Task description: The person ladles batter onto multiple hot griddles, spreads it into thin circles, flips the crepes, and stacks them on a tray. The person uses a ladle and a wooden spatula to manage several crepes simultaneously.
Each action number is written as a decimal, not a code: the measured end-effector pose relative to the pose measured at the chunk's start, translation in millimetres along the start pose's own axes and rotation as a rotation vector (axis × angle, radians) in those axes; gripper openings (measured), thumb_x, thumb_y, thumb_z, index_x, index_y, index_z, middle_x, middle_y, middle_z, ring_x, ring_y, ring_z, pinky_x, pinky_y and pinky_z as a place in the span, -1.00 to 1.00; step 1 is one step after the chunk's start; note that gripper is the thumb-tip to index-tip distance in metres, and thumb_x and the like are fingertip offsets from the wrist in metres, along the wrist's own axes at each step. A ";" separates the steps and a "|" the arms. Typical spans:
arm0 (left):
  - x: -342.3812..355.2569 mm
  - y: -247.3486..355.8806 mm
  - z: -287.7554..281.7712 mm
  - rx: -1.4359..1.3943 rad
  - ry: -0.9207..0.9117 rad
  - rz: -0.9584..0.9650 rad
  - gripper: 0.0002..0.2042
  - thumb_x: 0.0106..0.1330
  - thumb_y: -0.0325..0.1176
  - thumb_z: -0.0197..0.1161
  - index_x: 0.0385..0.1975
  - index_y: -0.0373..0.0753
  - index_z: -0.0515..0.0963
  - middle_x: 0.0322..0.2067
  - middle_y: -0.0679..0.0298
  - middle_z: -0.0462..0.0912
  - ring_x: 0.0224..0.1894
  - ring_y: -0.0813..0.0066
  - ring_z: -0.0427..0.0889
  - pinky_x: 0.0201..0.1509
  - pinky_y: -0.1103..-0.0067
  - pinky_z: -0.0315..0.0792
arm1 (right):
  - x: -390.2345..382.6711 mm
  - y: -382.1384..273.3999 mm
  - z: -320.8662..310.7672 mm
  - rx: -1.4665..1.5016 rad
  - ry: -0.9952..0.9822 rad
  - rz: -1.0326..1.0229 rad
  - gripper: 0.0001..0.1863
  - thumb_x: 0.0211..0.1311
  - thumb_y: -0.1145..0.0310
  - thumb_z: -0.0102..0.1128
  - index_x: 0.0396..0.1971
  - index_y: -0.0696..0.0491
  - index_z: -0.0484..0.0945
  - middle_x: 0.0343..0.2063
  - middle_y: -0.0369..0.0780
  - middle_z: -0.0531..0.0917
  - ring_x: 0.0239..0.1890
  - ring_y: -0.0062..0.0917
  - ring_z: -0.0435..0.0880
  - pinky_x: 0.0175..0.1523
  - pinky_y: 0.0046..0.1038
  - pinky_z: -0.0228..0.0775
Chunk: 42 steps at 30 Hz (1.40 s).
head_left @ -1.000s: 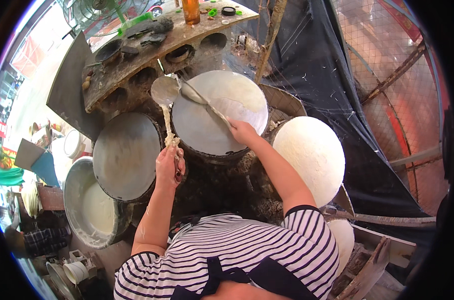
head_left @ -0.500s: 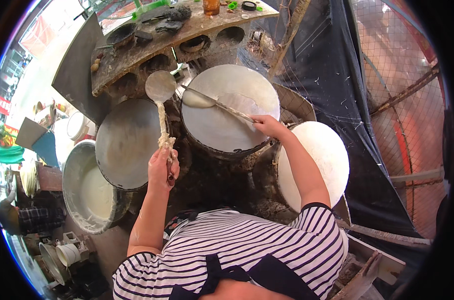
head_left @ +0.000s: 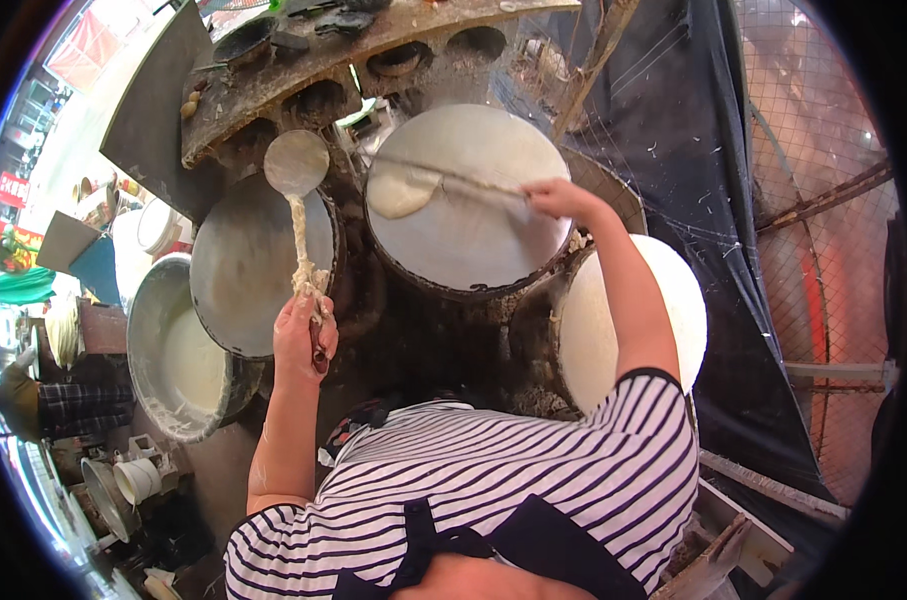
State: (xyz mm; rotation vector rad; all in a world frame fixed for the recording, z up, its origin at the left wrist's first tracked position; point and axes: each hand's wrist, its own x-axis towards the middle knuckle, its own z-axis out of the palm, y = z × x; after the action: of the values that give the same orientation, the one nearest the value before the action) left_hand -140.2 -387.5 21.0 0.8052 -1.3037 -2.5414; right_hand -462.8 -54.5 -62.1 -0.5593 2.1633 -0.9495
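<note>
This is an open-air street cooking stall; round, pale cloth-covered steaming surfaces (head_left: 468,205) sit in a soot-blackened clay stove (head_left: 423,330); a large metal basin of white batter (head_left: 178,355) stands to the left; a grimy shelf with round holes (head_left: 323,70) runs behind; black tarpaulin (head_left: 703,200) and wire mesh fencing (head_left: 823,130) form the wall.

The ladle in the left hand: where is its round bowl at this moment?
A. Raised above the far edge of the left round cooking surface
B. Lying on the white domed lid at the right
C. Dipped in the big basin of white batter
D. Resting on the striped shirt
A: the left hand grips the batter-caked handle, and the ladle has its bowl up over the far edge of the left round cooking surface, apart from the batter basin.
</note>
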 end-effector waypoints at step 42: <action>18.7 47.7 -102.3 0.306 -0.422 -0.157 -0.83 0.34 -0.29 0.02 -0.30 -0.28 0.34 -0.54 0.22 0.50 -0.85 0.61 0.29 -0.88 0.68 0.21 | -14.5 -158.0 400.8 1.005 0.745 0.179 -0.64 0.34 0.15 -0.23 -0.37 0.17 0.38 -0.78 -0.29 0.35 -0.88 -0.61 0.26 -0.78 -0.51 0.17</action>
State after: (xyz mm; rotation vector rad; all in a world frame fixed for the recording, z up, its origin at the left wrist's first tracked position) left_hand -105.1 -495.0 3.6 0.4400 -1.8587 -2.7775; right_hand -139.5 -331.3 -130.8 0.5469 1.8708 -2.1402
